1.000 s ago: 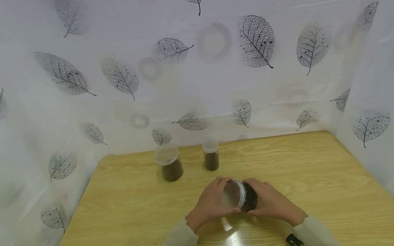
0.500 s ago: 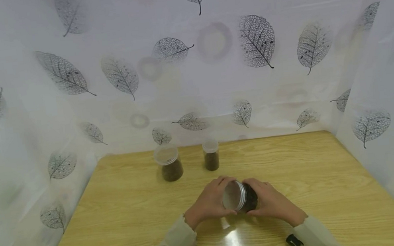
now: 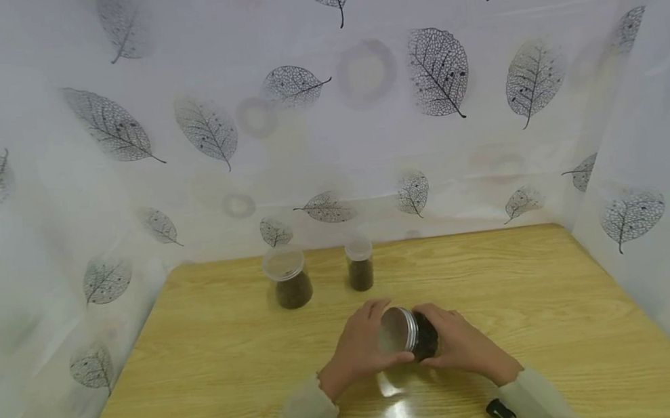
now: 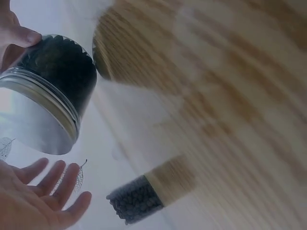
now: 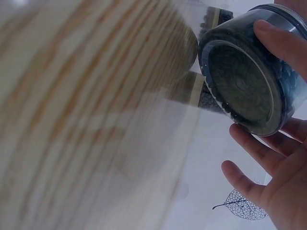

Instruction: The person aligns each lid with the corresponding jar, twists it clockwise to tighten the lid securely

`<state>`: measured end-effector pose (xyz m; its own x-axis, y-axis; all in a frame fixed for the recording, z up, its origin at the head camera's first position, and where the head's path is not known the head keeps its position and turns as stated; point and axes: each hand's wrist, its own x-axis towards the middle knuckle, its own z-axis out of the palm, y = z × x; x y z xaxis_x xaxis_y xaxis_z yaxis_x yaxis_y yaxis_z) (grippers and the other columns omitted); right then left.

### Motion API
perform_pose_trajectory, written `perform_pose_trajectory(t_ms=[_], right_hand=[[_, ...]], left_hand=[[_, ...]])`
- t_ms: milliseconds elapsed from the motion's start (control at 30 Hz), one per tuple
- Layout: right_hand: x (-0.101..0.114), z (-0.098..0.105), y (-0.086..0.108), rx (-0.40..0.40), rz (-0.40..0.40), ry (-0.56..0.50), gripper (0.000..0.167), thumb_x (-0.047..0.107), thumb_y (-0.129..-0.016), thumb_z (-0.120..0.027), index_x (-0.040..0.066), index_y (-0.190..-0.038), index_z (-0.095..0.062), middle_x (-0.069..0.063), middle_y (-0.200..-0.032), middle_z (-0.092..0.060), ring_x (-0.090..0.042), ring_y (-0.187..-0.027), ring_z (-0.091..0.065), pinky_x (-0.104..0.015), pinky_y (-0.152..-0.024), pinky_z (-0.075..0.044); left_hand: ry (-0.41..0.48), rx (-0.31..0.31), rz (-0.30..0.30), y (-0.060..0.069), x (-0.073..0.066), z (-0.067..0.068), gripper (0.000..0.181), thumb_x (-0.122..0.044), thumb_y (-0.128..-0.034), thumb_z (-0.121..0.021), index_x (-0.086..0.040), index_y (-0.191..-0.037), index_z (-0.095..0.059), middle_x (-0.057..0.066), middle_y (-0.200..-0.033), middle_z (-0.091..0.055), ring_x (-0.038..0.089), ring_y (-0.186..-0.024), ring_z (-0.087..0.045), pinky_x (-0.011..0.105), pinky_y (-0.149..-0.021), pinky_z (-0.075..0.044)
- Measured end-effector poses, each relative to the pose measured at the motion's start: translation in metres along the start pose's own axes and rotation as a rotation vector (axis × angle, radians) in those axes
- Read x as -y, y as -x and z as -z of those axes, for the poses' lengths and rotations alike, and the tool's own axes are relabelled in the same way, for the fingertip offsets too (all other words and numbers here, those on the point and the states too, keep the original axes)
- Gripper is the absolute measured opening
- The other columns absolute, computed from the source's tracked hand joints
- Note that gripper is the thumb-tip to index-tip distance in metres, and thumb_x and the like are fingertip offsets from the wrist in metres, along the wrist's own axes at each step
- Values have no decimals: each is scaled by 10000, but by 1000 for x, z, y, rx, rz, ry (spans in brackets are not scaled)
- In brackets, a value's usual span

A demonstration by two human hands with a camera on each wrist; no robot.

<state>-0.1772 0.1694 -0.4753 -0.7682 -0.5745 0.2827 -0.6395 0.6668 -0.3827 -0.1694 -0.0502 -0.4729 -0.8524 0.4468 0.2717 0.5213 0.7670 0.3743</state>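
Note:
Tilted on its side above the wooden table, a clear round jar [image 3: 426,335] of dark contents points its silver-rimmed lid [image 3: 394,331] to the left. My right hand [image 3: 462,344] grips the jar's body, thumb on one side and fingers on the other. Around the lid lies my left hand [image 3: 358,346], with fingers spread. In the left wrist view, the fingers of the left hand [image 4: 53,191] are apart from the lid; its thumb does not show there. The right wrist view shows the jar's round base [image 5: 242,88] from below.
At the back of the wooden table [image 3: 235,362] stand a wide lidded jar [image 3: 293,288] and a narrow lidded jar [image 3: 360,271], both with dark contents. A leaf-printed white sheet [image 3: 328,148] hangs behind. A small black object [image 3: 500,411] sits by the right sleeve.
The left hand's thumb and fingers have shifted around the lid, the thumb moving off and back to the right. The right hand and the jar stay about where they were.

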Motion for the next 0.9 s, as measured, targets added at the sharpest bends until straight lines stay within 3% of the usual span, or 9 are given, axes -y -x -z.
perform_pose_trajectory(t_ms=[200, 400, 900], right_hand=[[0, -1, 1, -4, -8, -1, 867, 312, -555, -884, 53, -1270, -467, -91, -1199, -597, -252, -1072, -591, -479, -860, -489], [0, -1, 0, 4, -15, -5, 867, 313, -566, -882, 50, -1278, -462, -92, -1208, -593, -253, -1075, -589, -483, -861, -489], [-2, 1, 0, 16, -18, -14, 871, 331, -564, -880, 52, -1273, -460, -83, -1207, -595, -239, -1077, -589, -457, -854, -490]], left_hand=[[-58, -11, 53, 3, -5, 2, 848, -664, -690, -679, -100, -1293, -486, 44, -1199, -566, 196, -1045, -579, 363, -876, -509], [-56, -5, 37, 3, -6, 5, 806, -631, -683, -709, -110, -1265, -511, 22, -1166, -578, 163, -1024, -573, 342, -875, -505], [21, 15, -177, -5, 15, 4, 921, -505, -593, -839, -152, -1342, -436, -2, -1267, -522, 155, -1142, -520, 360, -988, -454]])
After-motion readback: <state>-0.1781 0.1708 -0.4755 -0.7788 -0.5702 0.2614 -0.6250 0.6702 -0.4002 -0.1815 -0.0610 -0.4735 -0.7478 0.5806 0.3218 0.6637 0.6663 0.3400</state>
